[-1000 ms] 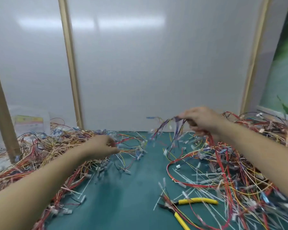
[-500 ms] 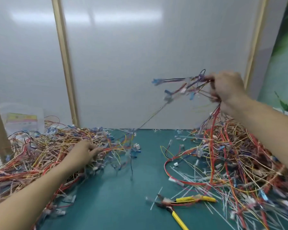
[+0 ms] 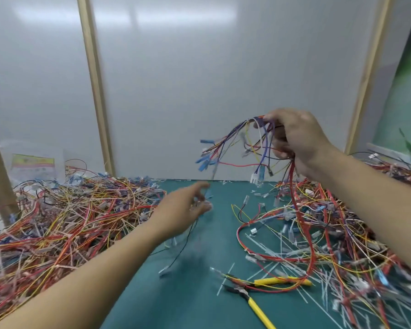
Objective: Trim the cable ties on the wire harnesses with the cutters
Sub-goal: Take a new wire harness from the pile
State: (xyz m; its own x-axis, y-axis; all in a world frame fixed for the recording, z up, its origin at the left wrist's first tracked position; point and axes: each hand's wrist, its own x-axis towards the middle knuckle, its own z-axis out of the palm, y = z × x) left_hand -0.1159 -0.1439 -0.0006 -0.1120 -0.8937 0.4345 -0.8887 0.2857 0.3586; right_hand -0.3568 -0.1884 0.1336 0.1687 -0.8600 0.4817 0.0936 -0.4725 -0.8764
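Across the back: glossy white panel wall point(image 3: 199, 79), split by pale wooden battens point(image 3: 93, 79). Beneath it, flat teal-green work mat point(image 3: 195, 300), bare only down the middle. On the mat's left side, a broad tangled heap of red, orange and yellow wire harnesses point(image 3: 64, 222), reaching back to the wall. On the right side, a second tangled heap of mostly red wire harnesses point(image 3: 342, 222), spilling toward the near edge. Behind the left heap, against the wall, a clear plastic bag with a yellow-and-green label point(image 3: 32, 162).

Held up over the inner edge of the right heap: one loose harness of purple, red and yellow wires point(image 3: 267, 143), gripped in the right hand point(image 3: 297, 141) with fingers curled round the bunched strands. Dangling free to its left, blue terminals point(image 3: 204, 162) and a white plug point(image 3: 254, 178); trailing down into the heap, one thick red wire. Lower and to the left, above the mat's bare middle, the left hand point(image 3: 185, 207): thumb up, fingers loosely parted, blurred. Just beneath it, thin strands hanging, whether pinched or merely close not to be told.

Near the front edge, yellow-handled cutters point(image 3: 243, 292) lying flat on the mat with handles splayed, apart from both hands, a red wire looped over one handle. Scattered around them, thin white cut-off cable-tie tails point(image 3: 263, 245).
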